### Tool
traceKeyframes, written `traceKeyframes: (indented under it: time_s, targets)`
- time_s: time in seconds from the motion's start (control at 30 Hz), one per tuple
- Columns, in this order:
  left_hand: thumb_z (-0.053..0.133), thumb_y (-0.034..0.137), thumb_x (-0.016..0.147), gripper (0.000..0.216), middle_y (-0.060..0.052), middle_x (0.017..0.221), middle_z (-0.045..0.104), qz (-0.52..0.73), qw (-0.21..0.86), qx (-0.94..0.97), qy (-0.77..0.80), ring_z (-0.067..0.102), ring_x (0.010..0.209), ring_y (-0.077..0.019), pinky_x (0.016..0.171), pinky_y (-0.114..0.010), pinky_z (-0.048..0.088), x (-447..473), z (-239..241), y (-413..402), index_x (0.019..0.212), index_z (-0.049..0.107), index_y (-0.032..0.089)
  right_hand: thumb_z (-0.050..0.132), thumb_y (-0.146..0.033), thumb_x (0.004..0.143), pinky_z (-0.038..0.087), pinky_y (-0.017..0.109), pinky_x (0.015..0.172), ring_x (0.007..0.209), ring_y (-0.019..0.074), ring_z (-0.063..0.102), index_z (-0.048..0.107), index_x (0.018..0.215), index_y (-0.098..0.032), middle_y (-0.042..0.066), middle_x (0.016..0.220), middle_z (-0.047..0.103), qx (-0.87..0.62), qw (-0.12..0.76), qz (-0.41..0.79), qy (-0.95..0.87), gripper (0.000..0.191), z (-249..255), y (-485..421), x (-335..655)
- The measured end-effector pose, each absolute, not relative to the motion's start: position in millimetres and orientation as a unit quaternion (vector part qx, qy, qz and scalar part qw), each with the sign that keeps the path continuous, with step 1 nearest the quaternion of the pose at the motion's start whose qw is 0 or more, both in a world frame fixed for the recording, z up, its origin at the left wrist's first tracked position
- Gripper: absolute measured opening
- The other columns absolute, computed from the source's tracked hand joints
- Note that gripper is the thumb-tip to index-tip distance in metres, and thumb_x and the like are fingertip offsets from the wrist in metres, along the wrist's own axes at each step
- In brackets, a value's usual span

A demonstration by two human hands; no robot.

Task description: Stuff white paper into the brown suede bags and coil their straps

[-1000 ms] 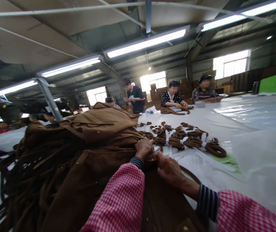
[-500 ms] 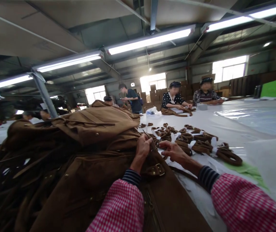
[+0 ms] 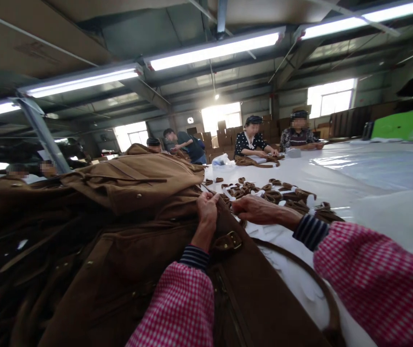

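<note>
A large brown bag (image 3: 148,260) with brass buckles and rivets lies before me, piled with more brown bag material. My left hand (image 3: 207,212) is closed near the bag's far right edge, pinching a thin brown strap whose end shows above the fingers. Just right of it, my right hand (image 3: 252,209) has its fingers curled together beside the bag's edge; what they hold, if anything, is hidden. A brass buckle (image 3: 234,240) on a short tab sits below my hands. From the bag's right side a long brown strap (image 3: 311,270) curves over the table.
Several rolled brown straps with white bands (image 3: 286,193) lie beyond my right hand on the white table (image 3: 300,168). Clear plastic sheeting (image 3: 383,168) covers its right side. Two co-workers sit across the table, one with a brown strap piece (image 3: 259,162); another person bends farther back.
My right hand's spread fingers have curled together, and the hand has turned palm inward near the bag's edge. My left hand keeps its pinch. The view has shifted slightly.
</note>
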State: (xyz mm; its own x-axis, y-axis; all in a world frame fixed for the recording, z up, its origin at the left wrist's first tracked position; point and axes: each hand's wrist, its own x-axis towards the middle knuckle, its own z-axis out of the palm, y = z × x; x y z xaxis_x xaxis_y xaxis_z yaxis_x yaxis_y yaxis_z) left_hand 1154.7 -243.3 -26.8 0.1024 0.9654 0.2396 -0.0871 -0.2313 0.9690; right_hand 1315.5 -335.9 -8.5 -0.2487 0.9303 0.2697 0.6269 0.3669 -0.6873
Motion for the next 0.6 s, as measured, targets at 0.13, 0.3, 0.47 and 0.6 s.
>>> traceKeyframes:
  time_s: [0.13, 0.3, 0.47, 0.6]
  targets:
    - [0.070, 0.026, 0.085, 0.028, 0.008, 0.053, 0.051, 0.533, 0.470, 0.557, 0.431, 0.049, 0.040, -0.0080, 0.041, -0.018, 0.039, 1153, -33, -239, 0.072, 0.046, 0.019, 0.060, -0.012, 0.067, 0.023, 0.025, 0.054, 0.056, 0.0085, 0.036, 0.054, 0.067, -0.018, -0.008, 0.059, 0.043, -0.514, 0.160, 0.206, -0.817, 0.008, -9, -386, 1326]
    - [0.069, 0.026, 0.085, 0.026, 0.008, 0.053, 0.051, 0.506, 0.415, 0.593, 0.469, 0.051, 0.042, -0.0105, 0.046, -0.021, 0.042, 1154, -42, -234, 0.073, 0.047, 0.019, 0.063, -0.016, 0.069, 0.028, 0.023, 0.055, 0.059, 0.0086, 0.041, 0.059, 0.071, -0.018, -0.007, 0.064, 0.049, -0.507, 0.134, 0.300, -0.797, 0.005, -31, -458, 1339]
    - [0.072, 0.015, 0.079, 0.018, 0.003, 0.062, 0.057, 0.478, 0.297, 0.688, 0.458, 0.060, 0.061, -0.0171, 0.064, -0.025, 0.045, 1156, -25, -251, 0.077, 0.055, 0.020, 0.065, -0.017, 0.069, 0.036, 0.023, 0.066, 0.077, 0.0133, 0.050, 0.064, 0.079, -0.018, -0.002, 0.084, 0.059, -0.514, 0.261, 0.339, -0.744, 0.010, -55, -481, 1342]
    - [0.072, 0.012, 0.081, 0.022, 0.000, 0.083, 0.067, 0.417, 0.210, 0.808, 0.358, 0.062, 0.079, -0.0185, 0.077, -0.025, 0.042, 1164, 1, -299, 0.098, 0.066, 0.025, 0.057, -0.016, 0.071, 0.033, 0.022, 0.055, 0.064, 0.0116, 0.046, 0.061, 0.084, -0.018, -0.003, 0.073, 0.057, -0.465, 0.319, 0.493, -0.663, 0.014, -71, -480, 1339]
